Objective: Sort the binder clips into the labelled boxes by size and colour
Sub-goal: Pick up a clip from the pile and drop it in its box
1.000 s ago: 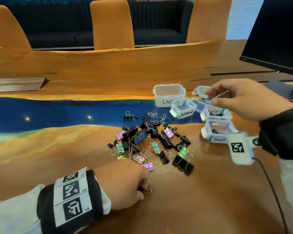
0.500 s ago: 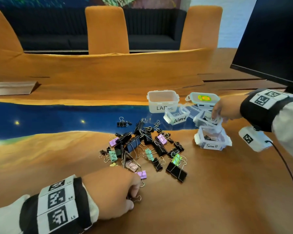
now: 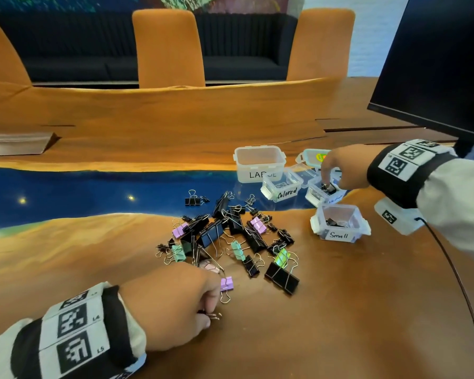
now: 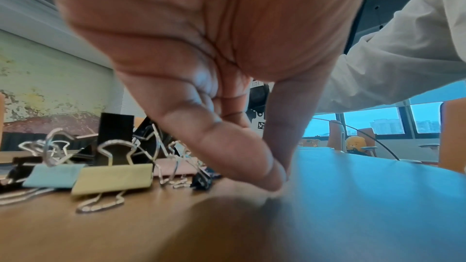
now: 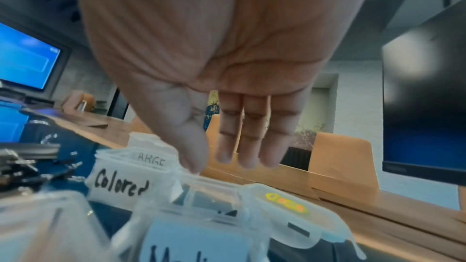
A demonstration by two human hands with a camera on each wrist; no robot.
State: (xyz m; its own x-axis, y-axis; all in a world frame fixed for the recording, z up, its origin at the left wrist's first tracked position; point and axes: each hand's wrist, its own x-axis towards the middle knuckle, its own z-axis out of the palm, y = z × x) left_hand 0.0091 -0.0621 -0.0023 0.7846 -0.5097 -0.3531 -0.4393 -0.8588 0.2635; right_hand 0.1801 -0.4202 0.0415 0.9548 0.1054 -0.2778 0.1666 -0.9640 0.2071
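The left hand [image 3: 173,305] pinches a tiny black clip [image 4: 201,180] against the table, right at its fingertips. The right hand [image 3: 342,166], fingers straight, hovers over the middle box [image 3: 316,196], far from the pile [image 3: 225,236].

Mtg room, long table [image 3: 148,127], chairs [image 3: 167,47], monitor [image 3: 435,64]

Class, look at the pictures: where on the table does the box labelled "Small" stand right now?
In the head view, the Small box stands right of the clip pile, nearest the person, just in front of the Medium box.
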